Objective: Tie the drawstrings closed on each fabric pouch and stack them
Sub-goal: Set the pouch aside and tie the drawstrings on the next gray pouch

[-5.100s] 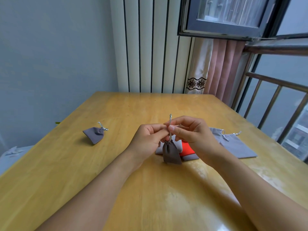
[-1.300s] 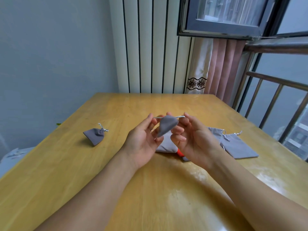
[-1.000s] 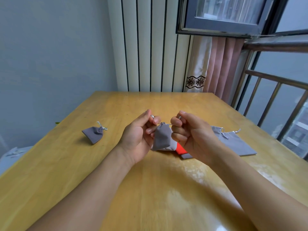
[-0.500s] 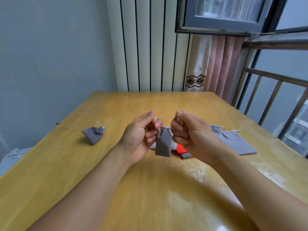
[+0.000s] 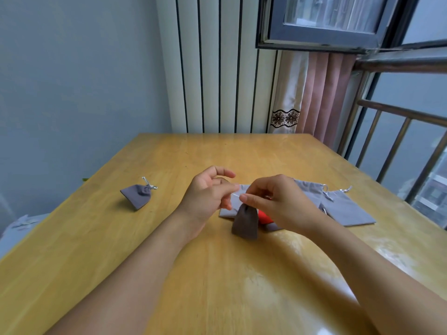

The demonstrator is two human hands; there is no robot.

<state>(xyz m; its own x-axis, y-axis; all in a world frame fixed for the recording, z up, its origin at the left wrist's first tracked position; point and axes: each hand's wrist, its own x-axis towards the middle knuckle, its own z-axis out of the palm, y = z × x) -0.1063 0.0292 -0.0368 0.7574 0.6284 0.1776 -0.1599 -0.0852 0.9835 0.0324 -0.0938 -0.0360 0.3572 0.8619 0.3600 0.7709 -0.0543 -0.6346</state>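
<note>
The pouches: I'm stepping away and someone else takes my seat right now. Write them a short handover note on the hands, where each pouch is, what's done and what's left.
Left hand and right hand each pinch the white drawstring of the dark grey pouch, held up in front of the untied pile; its mouth is cinched, the knot is hidden.
Done: one tied grey pouch lies alone at the left of the table.
Left: finish this tie, then do the flat grey pouches on the right, partly behind the right hand, and the red item among them. Nothing is stacked yet.
</note>
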